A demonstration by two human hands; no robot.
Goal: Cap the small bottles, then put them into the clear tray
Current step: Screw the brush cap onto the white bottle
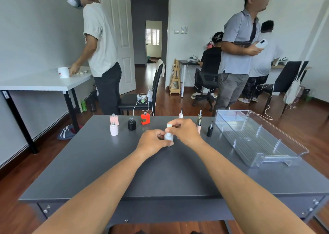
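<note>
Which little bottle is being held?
The small white round bottle, in left hand and right hand; pink square bottle, pale round bottle, black round bottle and red square bottle stand untouched.

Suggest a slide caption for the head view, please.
Left hand grips a white bottle, right hand pinches its cap on top; clear tray stands on the grey table.

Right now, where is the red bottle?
In the head view the red bottle stands uncapped near the far edge of the grey table, just right of the black bottle and beyond the left hand.
</note>
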